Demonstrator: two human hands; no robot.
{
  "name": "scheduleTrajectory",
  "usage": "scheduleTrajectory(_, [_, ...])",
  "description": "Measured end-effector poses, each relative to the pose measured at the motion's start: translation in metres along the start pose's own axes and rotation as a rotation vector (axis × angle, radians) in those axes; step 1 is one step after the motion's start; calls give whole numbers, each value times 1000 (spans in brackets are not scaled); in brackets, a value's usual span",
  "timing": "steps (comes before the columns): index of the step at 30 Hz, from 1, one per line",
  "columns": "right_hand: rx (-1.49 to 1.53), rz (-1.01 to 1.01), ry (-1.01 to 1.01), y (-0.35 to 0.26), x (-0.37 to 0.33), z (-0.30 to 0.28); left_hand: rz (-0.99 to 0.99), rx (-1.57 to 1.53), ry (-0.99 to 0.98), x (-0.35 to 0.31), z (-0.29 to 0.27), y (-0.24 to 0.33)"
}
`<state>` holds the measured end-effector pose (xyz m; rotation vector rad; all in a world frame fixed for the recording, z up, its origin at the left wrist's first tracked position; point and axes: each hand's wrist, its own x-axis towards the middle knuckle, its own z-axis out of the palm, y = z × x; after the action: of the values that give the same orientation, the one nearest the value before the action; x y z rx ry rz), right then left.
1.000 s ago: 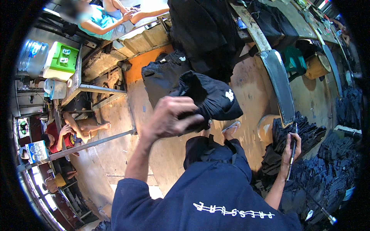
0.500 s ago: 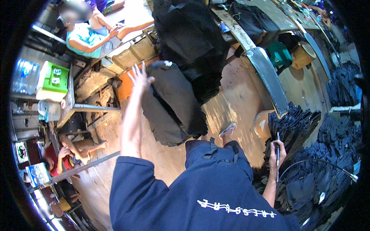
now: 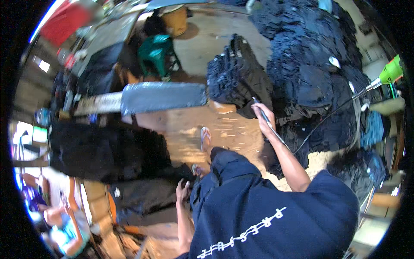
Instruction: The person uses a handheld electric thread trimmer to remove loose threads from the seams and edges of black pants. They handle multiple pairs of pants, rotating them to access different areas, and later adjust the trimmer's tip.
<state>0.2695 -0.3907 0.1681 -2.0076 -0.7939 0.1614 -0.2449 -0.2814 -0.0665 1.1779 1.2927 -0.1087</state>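
Observation:
My right hand (image 3: pixel 265 118) is closed around a slim, dark pen-like rotary tool handpiece (image 3: pixel 272 127). Its flexible cable curves right to a green motor body (image 3: pixel 391 70). The tip is close to a folded stack of black denim garments (image 3: pixel 243 73), but I cannot tell if it touches. Down by my hip, my left hand (image 3: pixel 183 192) has its fingers apart beside the end of a laid-out pair of dark trousers (image 3: pixel 146 194). Whether it rests on the cloth is unclear. A larger black cloth bundle (image 3: pixel 103 149) lies beyond those trousers.
A padded grey board (image 3: pixel 164 97) juts across from the left. Behind it are a green plastic stool (image 3: pixel 157 54) and a yellowish round container (image 3: pixel 174 21). A big heap of dark garments (image 3: pixel 315 82) fills the right. Another person (image 3: pixel 64 231) sits at lower left.
My view and body have turned right, so the garment stack now lies ahead. My left hand has come down from above the trousers to my side. The handpiece stays in my right hand.

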Motion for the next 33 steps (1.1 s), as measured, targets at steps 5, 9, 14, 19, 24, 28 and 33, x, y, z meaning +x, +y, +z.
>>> scheduleTrajectory(5, [-38,-30,327,53,159,21,6,328,146,14,-51,51])
scheduleTrajectory(9, [10,-52,604,122,286,58,134,363,137,24,-69,166])
scheduleTrajectory(14, [-25,211,546,186,330,87,443,385,97,29,-32,368])
scheduleTrajectory(19, [-148,12,519,146,306,23,909,578,-4,64,31,550])
scheduleTrajectory(24, [-310,-121,433,49,250,-52,1136,603,-148,122,137,683])
scheduleTrajectory(28, [-367,-101,338,-2,185,-53,1397,779,-158,152,226,724])
scheduleTrajectory(33, [-393,84,257,-27,76,3,1306,1057,-406,182,224,665])
